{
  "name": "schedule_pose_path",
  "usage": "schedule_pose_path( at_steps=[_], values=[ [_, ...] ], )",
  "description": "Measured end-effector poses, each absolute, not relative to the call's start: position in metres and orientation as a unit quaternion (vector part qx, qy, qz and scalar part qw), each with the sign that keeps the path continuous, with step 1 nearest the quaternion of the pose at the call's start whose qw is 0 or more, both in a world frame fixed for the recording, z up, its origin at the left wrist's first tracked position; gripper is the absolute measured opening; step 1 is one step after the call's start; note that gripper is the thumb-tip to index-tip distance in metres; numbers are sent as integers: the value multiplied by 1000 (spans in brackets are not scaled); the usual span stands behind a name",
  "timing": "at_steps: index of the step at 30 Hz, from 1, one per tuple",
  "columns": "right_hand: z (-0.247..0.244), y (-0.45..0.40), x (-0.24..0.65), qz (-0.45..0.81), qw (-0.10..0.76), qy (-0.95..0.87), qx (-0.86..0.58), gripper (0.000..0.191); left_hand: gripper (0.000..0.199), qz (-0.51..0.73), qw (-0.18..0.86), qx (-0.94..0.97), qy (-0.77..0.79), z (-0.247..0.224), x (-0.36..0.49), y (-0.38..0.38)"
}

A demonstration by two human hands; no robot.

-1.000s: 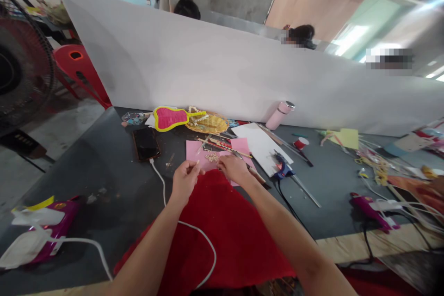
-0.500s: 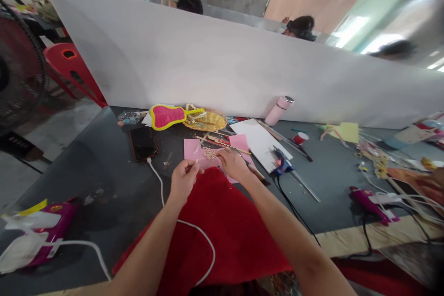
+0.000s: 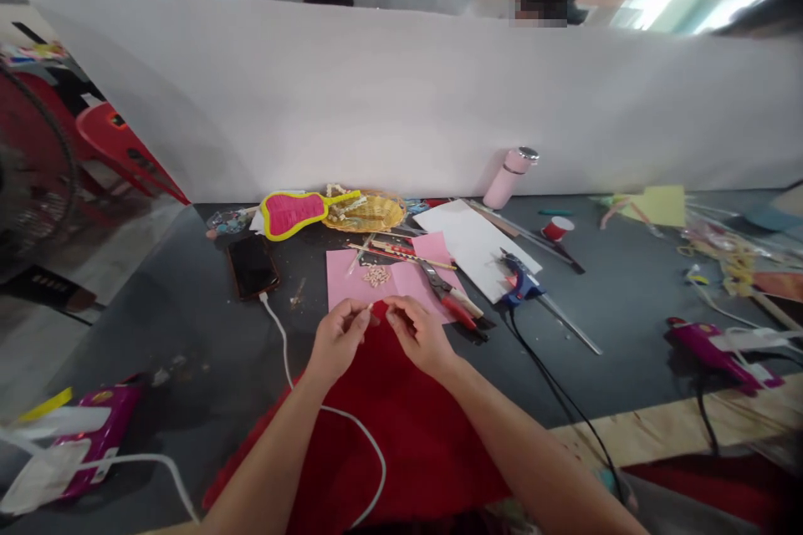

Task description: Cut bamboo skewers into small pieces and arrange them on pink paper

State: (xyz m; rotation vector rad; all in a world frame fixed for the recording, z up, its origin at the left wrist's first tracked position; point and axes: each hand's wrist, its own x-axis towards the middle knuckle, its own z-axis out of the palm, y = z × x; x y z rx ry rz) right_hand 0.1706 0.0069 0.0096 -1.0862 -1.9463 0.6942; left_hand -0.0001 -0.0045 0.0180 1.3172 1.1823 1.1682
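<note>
My left hand (image 3: 340,340) is closed in a pinch, with a small pale piece (image 3: 370,308) between thumb and fingertips. Close beside it, the fingers of my right hand (image 3: 423,336) are curled together; whatever they hold is too small to make out. Both hands are over a red cloth (image 3: 401,426) at the table's near edge. Just beyond them, a little heap of small pale pieces (image 3: 376,274) lies on pink paper (image 3: 339,276). Red-handled pliers (image 3: 455,305) rest on the paper's right side, and thin sticks (image 3: 407,255) lie across its far part.
Behind stand a wicker basket (image 3: 370,213), a yellow-edged pink paddle shape (image 3: 292,216) and a pink bottle (image 3: 511,178). A blue glue gun (image 3: 519,280) lies on white paper (image 3: 464,238). A phone (image 3: 252,266) trails a white cable. A white partition (image 3: 401,100) closes the far side.
My right hand has drawn back from the heap of pale pieces to beside my left hand, uncovering the pliers. The view has shifted slightly.
</note>
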Motion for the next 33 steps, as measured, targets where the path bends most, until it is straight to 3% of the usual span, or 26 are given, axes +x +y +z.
schedule_pose_path(
  at_steps=[16, 21, 25, 27, 33],
  values=[
    [-2, 14, 176, 261, 424, -779, -381, 13, 16, 371, 332, 672, 548, 11, 6, -8],
    [-1, 25, 178, 176, 342, -815, -433, 35, 19, 365, 313, 676, 558, 7, 3, -3],
    [9, 51, 175, 86, 177, -841, -503, 53, 21, 370, 341, 649, 570, 0, 2, 1],
    [13, 66, 170, 77, 123, -837, -527, 48, 20, 366, 339, 645, 578, -3, 2, 2],
    [12, 85, 158, 78, 97, -871, -475, 45, 19, 380, 343, 643, 570, -7, 2, 4]
  ],
)
